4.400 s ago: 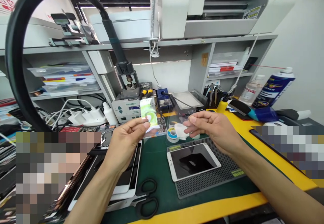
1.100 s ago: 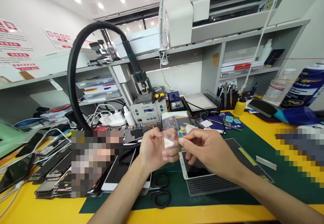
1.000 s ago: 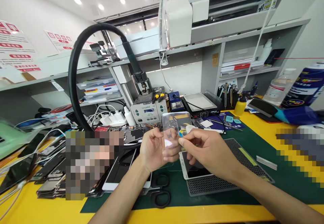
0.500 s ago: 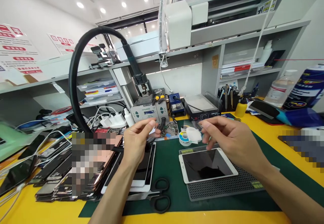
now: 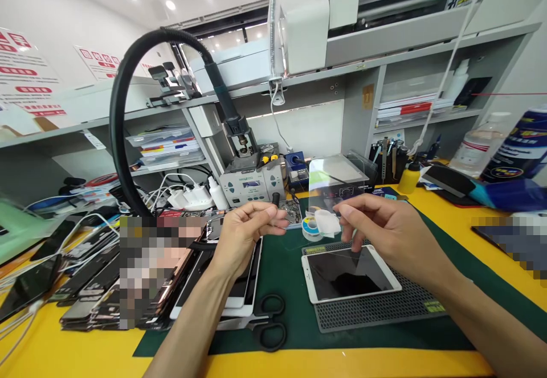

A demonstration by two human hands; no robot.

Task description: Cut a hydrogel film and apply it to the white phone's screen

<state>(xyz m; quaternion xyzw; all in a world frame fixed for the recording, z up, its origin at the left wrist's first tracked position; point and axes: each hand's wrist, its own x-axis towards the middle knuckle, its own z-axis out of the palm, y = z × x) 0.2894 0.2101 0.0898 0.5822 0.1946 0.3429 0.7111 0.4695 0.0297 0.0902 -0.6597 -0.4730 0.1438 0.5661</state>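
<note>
My right hand (image 5: 376,224) is raised above the tablet, thumb and fingers pinched on the edge of a clear sheet (image 5: 320,184). The sheet is see-through, with a rounded corner, and stands tilted in the air. My left hand (image 5: 252,227) hovers to its left, thumb pressed against curled fingers; what they hold, if anything, does not show. A white-framed tablet (image 5: 350,275) with a dark screen lies face up on a grey perforated mat (image 5: 363,318). White tape-like pieces and a small blue-and-white spool (image 5: 310,227) sit behind it.
Black-handled scissors (image 5: 270,324) lie on the green mat (image 5: 290,287) beside stacked white tablets (image 5: 192,287). Piled phone parts (image 5: 102,287) fill the left side. A soldering station (image 5: 252,184) with a thick black hose (image 5: 117,110) stands behind, and a yellow bottle (image 5: 409,179) is at right.
My left hand has moved slightly right, its fingers more curled. The clear sheet in my right hand has turned upward and shows more of its face. The view has shifted slightly.
</note>
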